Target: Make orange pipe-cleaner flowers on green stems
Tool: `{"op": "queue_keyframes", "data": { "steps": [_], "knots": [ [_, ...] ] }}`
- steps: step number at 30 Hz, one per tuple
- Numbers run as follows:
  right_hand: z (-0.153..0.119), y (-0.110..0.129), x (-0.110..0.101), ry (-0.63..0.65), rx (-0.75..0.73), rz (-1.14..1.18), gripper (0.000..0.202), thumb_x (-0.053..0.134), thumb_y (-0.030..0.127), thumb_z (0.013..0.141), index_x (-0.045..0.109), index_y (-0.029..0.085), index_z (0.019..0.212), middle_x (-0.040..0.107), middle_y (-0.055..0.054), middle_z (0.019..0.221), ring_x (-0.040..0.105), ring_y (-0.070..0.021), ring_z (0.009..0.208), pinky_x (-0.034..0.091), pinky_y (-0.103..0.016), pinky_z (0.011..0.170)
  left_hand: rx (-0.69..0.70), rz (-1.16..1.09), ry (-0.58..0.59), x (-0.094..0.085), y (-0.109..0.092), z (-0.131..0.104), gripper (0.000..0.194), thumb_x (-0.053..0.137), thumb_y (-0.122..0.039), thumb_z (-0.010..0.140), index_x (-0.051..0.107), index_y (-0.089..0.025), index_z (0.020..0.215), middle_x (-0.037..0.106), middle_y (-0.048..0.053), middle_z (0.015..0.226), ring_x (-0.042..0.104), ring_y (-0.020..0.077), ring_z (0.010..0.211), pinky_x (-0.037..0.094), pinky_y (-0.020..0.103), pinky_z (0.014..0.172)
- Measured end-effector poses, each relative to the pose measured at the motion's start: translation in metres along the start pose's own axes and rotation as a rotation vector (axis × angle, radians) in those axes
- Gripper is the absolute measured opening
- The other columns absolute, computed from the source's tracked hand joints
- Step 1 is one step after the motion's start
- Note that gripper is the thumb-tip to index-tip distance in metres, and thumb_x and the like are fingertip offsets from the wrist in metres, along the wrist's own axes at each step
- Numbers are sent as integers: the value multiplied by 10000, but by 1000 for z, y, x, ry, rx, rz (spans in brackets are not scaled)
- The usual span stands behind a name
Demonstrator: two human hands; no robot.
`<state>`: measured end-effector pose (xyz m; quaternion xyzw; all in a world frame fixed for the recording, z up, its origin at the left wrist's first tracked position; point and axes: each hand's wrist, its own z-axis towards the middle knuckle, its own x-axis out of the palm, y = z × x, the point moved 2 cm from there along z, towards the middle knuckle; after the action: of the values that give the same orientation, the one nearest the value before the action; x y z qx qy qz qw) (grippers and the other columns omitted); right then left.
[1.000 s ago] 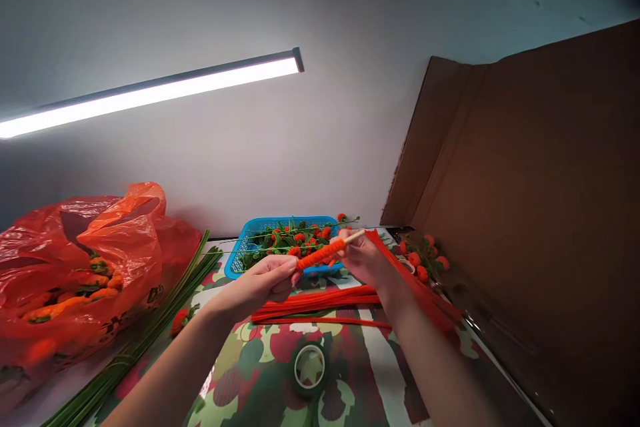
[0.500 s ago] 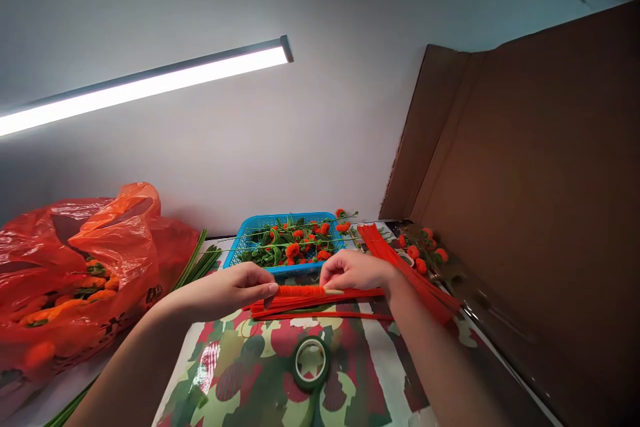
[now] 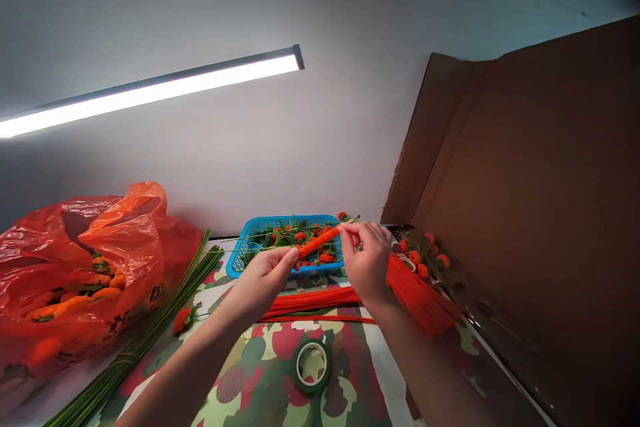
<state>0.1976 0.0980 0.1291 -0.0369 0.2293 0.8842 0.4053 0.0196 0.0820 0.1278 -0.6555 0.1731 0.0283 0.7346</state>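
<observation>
A fuzzy orange pipe-cleaner coil [image 3: 319, 241] stretches between my hands, tilted upward to the right, in front of the basket. My left hand [image 3: 270, 273] pinches its lower left end between thumb and fingers. Closed on the upper right end is my right hand [image 3: 366, 257], where a short pale tip shows beyond the fingers. Below the hands, a bundle of loose orange pipe cleaners [image 3: 310, 299] lies across the table. More red-orange pipe cleaners [image 3: 425, 297] fan out to the right of my right wrist.
A blue basket [image 3: 235, 263] holds small orange flowers and greenery. Green tape [image 3: 304, 383] lies on the camouflage-patterned tabletop [image 3: 260, 360]. At left are an orange plastic bag [image 3: 130, 233], green stems [image 3: 135, 353] and one loose flower [image 3: 183, 320]. Cardboard [image 3: 525, 180] stands at right, beside several orange flowers [image 3: 423, 271].
Both hands have risen with the coil, which has gone from level to slanting up to the right. The loose flower and more of the green stems at left now show.
</observation>
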Motion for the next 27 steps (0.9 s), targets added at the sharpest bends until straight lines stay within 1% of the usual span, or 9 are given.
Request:
{"op": "queue_keyframes", "data": {
  "steps": [3,7,10,12,15,17,21,24,27],
  "knots": [
    [1,-3,-4,-94,132,332,164,589,290,860,625,184,739,533,19,615,465,-130,615,359,-291,683,-50,-423,128,15,3,-1,446,560,-605,759,420,-198,640,153,-115,478,94,60,428,111,195,398],
    [4,-17,4,27,444,890,200,705,383,743,634,202,695,554,15,652,475,-131,646,391,-273,642,-63,-686,255,20,6,-2,402,610,-532,780,446,-186,657,130,-126,467,78,44,403,106,186,388],
    [9,-29,9,300,562,1148,300,782,451,612,615,202,606,524,28,600,459,-122,621,388,-266,613,-21,-671,398,13,11,0,400,599,-510,803,445,-179,640,146,-119,465,100,44,402,116,191,396],
    [12,-36,7,591,572,1210,354,805,471,549,589,191,534,492,32,552,430,-110,574,364,-256,562,-16,-567,497,6,16,1,394,580,-500,820,458,-173,638,162,-110,469,119,51,415,119,198,408],
    [14,-43,-1,1073,545,1104,326,804,441,535,620,172,528,485,28,503,405,-94,500,318,-244,487,-30,-303,617,-8,20,2,420,530,-517,841,464,-167,619,193,-96,477,124,61,441,114,213,425],
    [15,-47,-8,1210,519,923,264,776,395,579,668,154,585,534,11,522,427,-95,491,314,-242,474,-27,-82,623,-17,19,2,435,488,-534,853,486,-164,624,247,-77,488,179,75,455,143,224,435],
    [17,-49,-9,1131,419,450,157,749,300,621,693,153,611,573,2,523,469,-111,512,338,-258,520,-37,361,460,-24,13,0,401,482,-516,846,555,-164,667,316,-51,547,250,98,498,196,236,466],
    [16,-40,-1,889,242,51,161,772,280,629,667,186,553,584,12,514,479,-121,545,357,-303,654,-15,541,271,-17,10,-2,385,459,-494,851,558,-173,662,375,-37,561,305,113,513,217,242,481],
    [10,-27,6,586,102,-133,181,729,273,725,646,193,586,645,0,625,531,-145,653,318,-340,773,26,556,44,-8,9,-2,411,419,-498,862,510,-178,620,428,-22,562,341,123,522,224,247,490]
  ]
}}
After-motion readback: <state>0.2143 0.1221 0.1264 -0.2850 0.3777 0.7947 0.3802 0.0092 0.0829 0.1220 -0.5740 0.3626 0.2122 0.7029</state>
